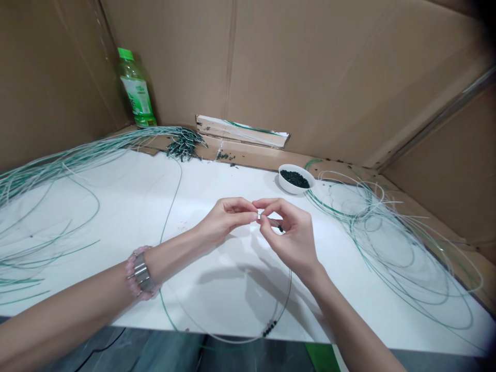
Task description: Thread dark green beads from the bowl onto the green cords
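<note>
My left hand (pixel 232 219) and my right hand (pixel 289 230) meet fingertip to fingertip above the white tabletop, each closed in a pinch. Between the tips shows a small pale bit, too tiny to make out fully. A thin wire (pixel 290 289) runs from my right fingers, with a dark bead-like piece (pixel 280 228) on it near the palm. It curves down to several more dark bead-like pieces (pixel 269 327) at the table's front edge. Past my hands stands a white bowl (pixel 282 185) of small dark green pieces (pixel 295 179).
Bundled green and white wires (pixel 77 160) lie at left, ending in a dark beaded cluster (pixel 184 143). Loose wire coils (pixel 372 227) spread at right. A green bottle (pixel 137 95) stands in the back corner. Cardboard walls (pixel 302 77) enclose the white table (pixel 217 181).
</note>
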`<state>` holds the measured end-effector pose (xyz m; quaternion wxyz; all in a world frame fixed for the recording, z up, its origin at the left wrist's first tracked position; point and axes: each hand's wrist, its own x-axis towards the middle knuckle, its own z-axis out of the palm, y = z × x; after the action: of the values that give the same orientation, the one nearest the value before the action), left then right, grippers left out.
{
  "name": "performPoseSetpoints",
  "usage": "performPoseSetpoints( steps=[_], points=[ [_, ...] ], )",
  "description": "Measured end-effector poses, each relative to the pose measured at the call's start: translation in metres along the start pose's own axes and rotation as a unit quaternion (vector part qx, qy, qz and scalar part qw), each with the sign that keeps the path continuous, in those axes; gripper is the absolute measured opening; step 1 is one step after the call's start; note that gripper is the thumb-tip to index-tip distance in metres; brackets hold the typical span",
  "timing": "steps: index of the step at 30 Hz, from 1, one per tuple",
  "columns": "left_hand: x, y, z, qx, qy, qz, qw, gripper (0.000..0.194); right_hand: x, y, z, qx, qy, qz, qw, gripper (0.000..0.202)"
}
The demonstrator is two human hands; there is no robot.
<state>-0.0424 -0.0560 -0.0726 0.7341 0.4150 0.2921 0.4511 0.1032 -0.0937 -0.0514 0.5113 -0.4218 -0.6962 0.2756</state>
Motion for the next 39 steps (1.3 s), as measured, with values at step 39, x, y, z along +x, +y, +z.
performPoseSetpoints(
  steps=[39],
  points=[
    [-0.0076, 0.0029, -0.0027, 0.271, 0.026, 0.254, 0.928, 0.009, 0.0031, -0.0022, -0.0039, -0.069, 0.008, 0.006, 0.998, 0.009]
  ],
)
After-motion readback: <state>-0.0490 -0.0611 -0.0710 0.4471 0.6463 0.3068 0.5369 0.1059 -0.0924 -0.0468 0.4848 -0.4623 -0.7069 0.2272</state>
